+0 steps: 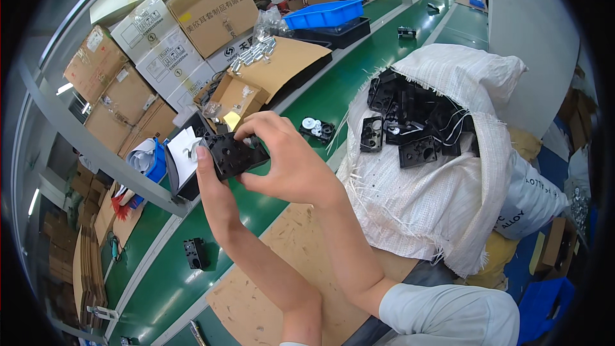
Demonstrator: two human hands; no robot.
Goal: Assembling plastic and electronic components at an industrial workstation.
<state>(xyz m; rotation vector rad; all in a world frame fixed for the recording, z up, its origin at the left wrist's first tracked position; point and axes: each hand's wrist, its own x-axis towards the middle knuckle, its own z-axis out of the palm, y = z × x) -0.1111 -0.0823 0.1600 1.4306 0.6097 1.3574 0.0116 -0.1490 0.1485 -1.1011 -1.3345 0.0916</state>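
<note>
**Both hands on a black plastic part over the green belt**

Setting was a factory line: long green conveyor surface [333, 93] running away from the camera, cardboard sheet [256, 295] lying on it at the near end.

Near: both forearms came up from the lower edge. Left hand [214, 186] was partly closed, thumb and fingers pinching the left edge of a black plastic part [234, 154] with several holes in its face. Right hand [288, 160] was curled around the same part from the right, fingertips on its top edge. Part was held in the air above the belt, tilted, between the two hands.

Lower left on the belt: one small black block [195, 253], well apart from the hands.

Right of the hands: white woven sack [435, 198], open at the top, full of similar black parts [416, 118], some with white wires.

Just beyond the hands: a black piece with white gears [317, 129] on the belt, and an open small carton [240, 99].

Far: stacked cardboard boxes [192, 19] on the left, blue tray [323, 14] on a black one further up the line.
</note>
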